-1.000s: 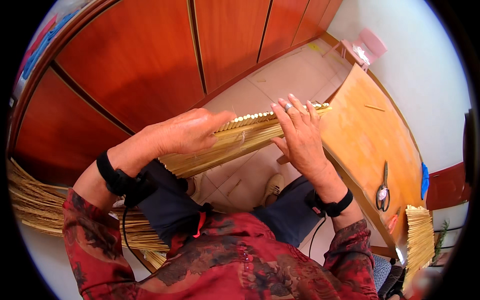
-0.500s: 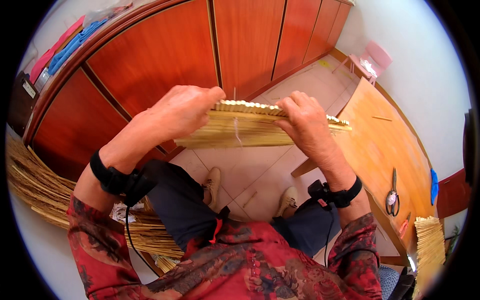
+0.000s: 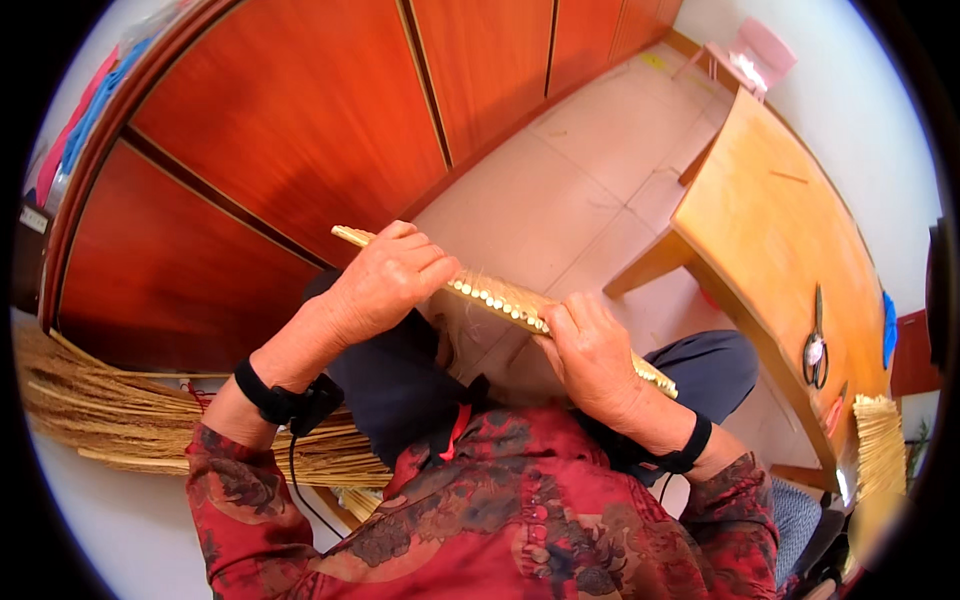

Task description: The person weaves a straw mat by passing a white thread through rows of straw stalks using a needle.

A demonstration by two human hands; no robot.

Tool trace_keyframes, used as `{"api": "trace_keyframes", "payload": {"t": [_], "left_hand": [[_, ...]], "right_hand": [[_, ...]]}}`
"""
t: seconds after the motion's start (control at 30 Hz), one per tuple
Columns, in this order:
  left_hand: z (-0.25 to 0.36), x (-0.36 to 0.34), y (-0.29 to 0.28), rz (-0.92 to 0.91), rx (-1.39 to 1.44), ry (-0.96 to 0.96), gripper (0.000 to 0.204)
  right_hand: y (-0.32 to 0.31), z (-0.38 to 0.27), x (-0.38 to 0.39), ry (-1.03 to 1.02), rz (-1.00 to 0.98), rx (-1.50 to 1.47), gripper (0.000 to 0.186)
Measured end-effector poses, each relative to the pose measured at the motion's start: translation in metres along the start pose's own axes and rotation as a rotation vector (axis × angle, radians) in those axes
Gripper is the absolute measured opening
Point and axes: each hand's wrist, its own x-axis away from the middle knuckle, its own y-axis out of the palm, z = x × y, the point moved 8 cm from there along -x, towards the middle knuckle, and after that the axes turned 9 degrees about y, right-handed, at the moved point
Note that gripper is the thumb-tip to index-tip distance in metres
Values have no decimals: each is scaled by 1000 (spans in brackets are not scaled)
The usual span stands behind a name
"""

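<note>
Fingers of the left hand [image 3: 385, 285] curl over one end of a flat bundle of straw stalks [image 3: 500, 297], and those of the right hand [image 3: 592, 357] clasp it nearer the other end; both are closed on it. The bundle's long axis runs from upper left to lower right, above the lap, its cut ends showing between the hands. Scissors [image 3: 815, 340] lie well apart on the wooden table [image 3: 760, 215].

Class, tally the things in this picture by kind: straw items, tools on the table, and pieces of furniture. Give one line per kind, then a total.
Straw items: 3 (flat straw panel in both hands, straw pile, straw bundle)
Tools: 1 (scissors)
Furniture: 2 (wooden table, pink stool)
Total: 6
</note>
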Motion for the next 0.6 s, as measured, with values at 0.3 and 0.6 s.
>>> {"api": "trace_keyframes", "payload": {"t": [0.3,0.6], "left_hand": [[35,26,47,-20,139,61,25],[30,29,49,-24,216,34,31]], "right_hand": [[46,29,16,378,-610,-696,22],[109,15,-11,543,-651,-1051,14]]}}
